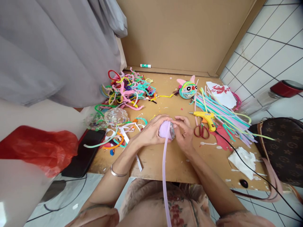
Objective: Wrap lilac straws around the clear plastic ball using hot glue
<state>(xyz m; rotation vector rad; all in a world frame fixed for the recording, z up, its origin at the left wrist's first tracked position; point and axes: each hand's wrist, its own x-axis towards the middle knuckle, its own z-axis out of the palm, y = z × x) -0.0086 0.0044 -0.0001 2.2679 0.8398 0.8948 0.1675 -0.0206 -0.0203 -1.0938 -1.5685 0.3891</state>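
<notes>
Over the middle of the table, my left hand (151, 128) is closed around a small clear plastic ball partly wrapped in rows of lilac pipe cleaner (163, 130). The bare, see-through side of the ball (172, 131) faces right. A long loose tail of the pipe cleaner (164, 170) crosses the ball's front and hangs down toward my lap. My right hand (184, 134) is closed at the ball's upper right, its thumb and forefinger pinching by the pipe cleaner where it runs over the ball. The fingertips partly hide that contact.
A yellow glue gun (205, 117), red-handled scissors (201, 131) and a bundle of pastel pipe cleaners (220, 115) lie right. Behind stands a finished animal head (188, 90). Coloured offcuts (127, 90), a clear ball (115, 116) and a phone (84, 154) are left. A handbag (281, 148) sits far right.
</notes>
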